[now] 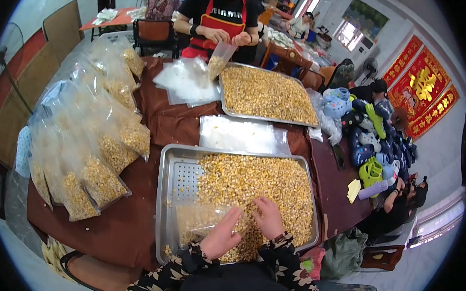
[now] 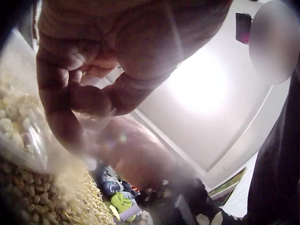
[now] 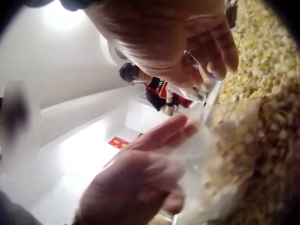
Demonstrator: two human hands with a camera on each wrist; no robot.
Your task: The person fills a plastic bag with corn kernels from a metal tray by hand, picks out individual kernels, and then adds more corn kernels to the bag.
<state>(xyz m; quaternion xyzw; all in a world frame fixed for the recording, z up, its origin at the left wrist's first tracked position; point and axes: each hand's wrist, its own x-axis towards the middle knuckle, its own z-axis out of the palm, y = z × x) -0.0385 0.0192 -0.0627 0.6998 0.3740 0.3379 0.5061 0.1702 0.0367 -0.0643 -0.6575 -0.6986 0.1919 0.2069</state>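
In the head view, a clear plastic bag [image 1: 191, 220] partly filled with yellow corn kernels lies flat in the near metal tray [image 1: 163, 194]. My left hand [image 1: 222, 236] is over the bag's right end, fingers stretched forward and thumb apart from them. Just to its right, my right hand [image 1: 269, 218] is over the loose kernels [image 1: 257, 178], its fingers loosely bent with nothing seen in them. The right wrist view shows my left hand [image 3: 136, 178] against the blurred clear plastic, and my right hand [image 3: 183, 42] above it. Kernels fill the bag [image 2: 21, 131] in the left wrist view.
A second tray of kernels [image 1: 267, 94] stands across the table, where a person in a red apron [image 1: 220, 29] holds a bag. Flat empty bags [image 1: 244, 135] lie between the trays. Filled bags [image 1: 102, 178] pile up at left. Clogs [image 1: 371, 171] are heaped at right.
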